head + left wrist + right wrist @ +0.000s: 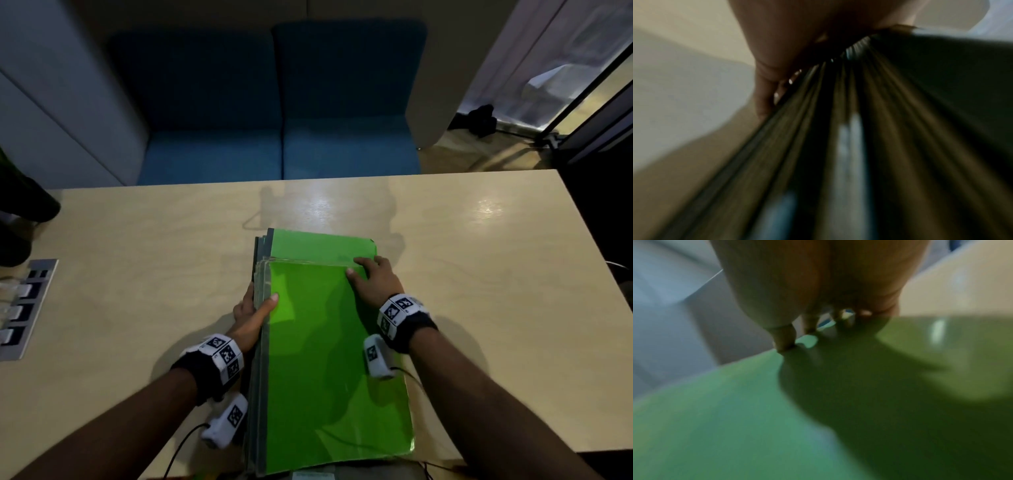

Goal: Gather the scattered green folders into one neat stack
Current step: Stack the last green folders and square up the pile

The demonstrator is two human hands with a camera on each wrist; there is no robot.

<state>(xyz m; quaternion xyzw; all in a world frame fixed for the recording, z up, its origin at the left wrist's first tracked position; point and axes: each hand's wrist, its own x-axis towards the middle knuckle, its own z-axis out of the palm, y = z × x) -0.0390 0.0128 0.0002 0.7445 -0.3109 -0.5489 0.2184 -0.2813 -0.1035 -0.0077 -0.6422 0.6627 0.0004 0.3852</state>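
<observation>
A thick stack of green folders (329, 359) lies lengthwise on the pale wooden table (479, 274), its near end over the front edge. More green folders (322, 245) stick out from under its far end, shifted away from me. My left hand (251, 313) grips the stack's left edge, thumb on top and fingers down the side; the left wrist view shows the blurred folder edges (838, 129) fanning out below the left hand (787, 40). My right hand (375, 281) rests on the top folder's far right corner. In the right wrist view its fingertips (783, 344) touch the green cover (715, 418).
A metal socket panel (27, 308) with white plugs is set into the table at the left. Blue seats (274, 154) stand beyond the far edge. A dark object (30, 198) sits at the table's far left corner. Sensor cables (181, 445) trail near the front edge.
</observation>
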